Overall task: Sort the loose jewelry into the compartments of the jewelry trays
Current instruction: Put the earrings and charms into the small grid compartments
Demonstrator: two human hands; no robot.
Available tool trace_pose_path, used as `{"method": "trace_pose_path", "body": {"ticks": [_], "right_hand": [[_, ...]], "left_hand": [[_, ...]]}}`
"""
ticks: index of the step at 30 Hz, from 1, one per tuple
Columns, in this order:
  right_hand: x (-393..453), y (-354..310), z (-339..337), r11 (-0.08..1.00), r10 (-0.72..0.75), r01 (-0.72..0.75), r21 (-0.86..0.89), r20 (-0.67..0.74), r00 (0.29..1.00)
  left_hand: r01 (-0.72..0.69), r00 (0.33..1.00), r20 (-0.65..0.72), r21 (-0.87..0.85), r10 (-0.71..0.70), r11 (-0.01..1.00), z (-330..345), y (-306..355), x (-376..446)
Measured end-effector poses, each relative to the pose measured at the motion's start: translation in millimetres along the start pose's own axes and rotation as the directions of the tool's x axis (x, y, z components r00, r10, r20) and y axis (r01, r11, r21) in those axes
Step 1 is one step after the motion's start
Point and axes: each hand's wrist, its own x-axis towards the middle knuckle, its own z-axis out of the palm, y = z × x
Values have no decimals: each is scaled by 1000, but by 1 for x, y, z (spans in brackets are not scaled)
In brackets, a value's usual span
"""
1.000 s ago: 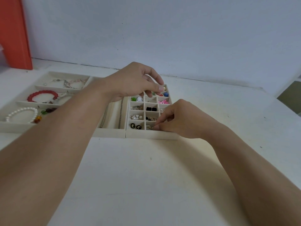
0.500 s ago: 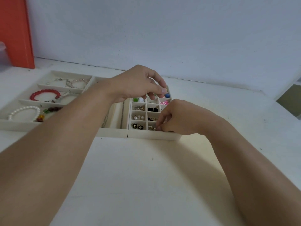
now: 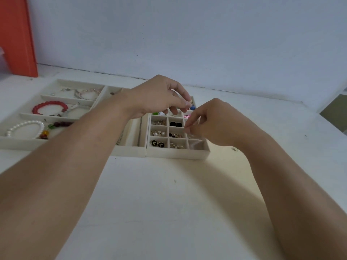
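Observation:
A cream grid tray (image 3: 176,155) of small compartments holds earrings: black round studs (image 3: 157,144), black square studs (image 3: 175,124), and gold and pearl pieces. Beside it, a larger cream tray (image 3: 56,147) holds a red bead bracelet (image 3: 49,106), a pearl bracelet (image 3: 24,127) and a chain bracelet (image 3: 82,93). My left hand (image 3: 159,96) hovers over the grid tray's far rows, thumb and fingertips pinched on something tiny. Over the right column, my right hand (image 3: 216,121) is raised, its fingertips pinching a small blurred piece. The front right compartment (image 3: 197,145) looks bare.
One small pale item (image 3: 234,149) lies on the white table just right of the grid tray. An orange panel (image 3: 18,34) stands at the far left against the wall. The table's right edge (image 3: 319,113) drops off to a darker floor.
My right hand has lifted out of the front row of the grid tray and moved back and up, fingertips still pinched. The left hand has stayed over the far rows.

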Motion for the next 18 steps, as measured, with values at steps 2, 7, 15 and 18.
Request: {"method": "trace_pose_path", "body": {"ticks": [2,7,15,18], "right_hand": [[1,7,-7,999,17,-15,43,-46,999],[2,29,-17,987,70,-52,150,-116,991],[-2,68,-40,983,165,-161,87,-41,985],[-7,81,-47,971,231,-225,-75,80,970]], "left_hand": [[4,1000,-2,-5,-4,1000,1,-1,1],[6,1000,1,-1,-6,1000,4,-3,2],[2,1000,-2,15,-2,1000,11,-7,3],[11,1000,10,19,-11,1000,14,-9,3]]}}
